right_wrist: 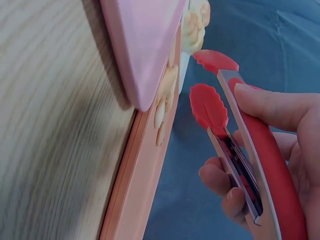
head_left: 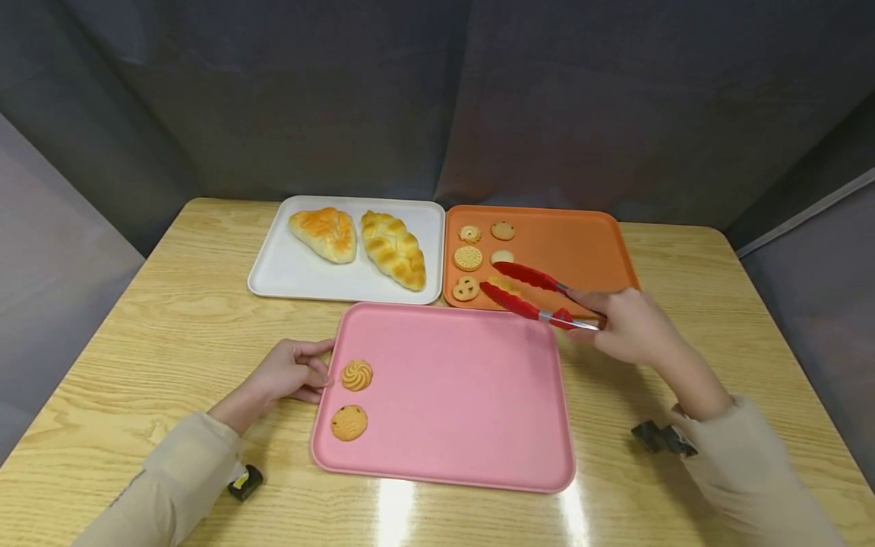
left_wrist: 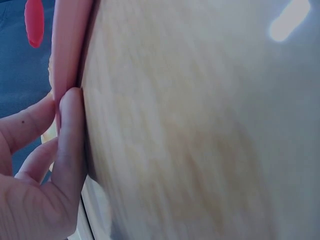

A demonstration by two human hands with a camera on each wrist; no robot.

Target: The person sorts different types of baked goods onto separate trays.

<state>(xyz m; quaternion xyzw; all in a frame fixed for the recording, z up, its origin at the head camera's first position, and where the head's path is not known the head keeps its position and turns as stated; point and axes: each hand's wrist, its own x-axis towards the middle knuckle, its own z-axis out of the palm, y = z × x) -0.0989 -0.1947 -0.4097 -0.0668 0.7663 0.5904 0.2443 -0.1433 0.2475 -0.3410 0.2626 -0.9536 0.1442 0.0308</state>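
My left hand [head_left: 290, 372] grips the left rim of the pink tray [head_left: 465, 395]; in the left wrist view, thumb and fingers lie on either side of that rim. A swirled cookie [head_left: 357, 375] and a round speckled cookie [head_left: 349, 423] lie at the tray's left side. My right hand [head_left: 632, 323] holds red-tipped tongs [head_left: 509, 298], their tips apart above the front of the orange tray [head_left: 581, 254]. A yellowish cookie [head_left: 504, 286] shows between the tips, partly hidden. Beside them are a pretzel-shaped cookie [head_left: 466, 289] and a pale round cookie [head_left: 502, 257].
A white tray [head_left: 273, 277] at the back left bears a triangular bread [head_left: 326, 234] and a braided bread [head_left: 394, 251]. It stands against the orange tray, which holds several more cookies, such as a round ridged one [head_left: 468, 258]. Dark cloth [head_left: 328, 99] hangs behind the wooden table [head_left: 171, 319].
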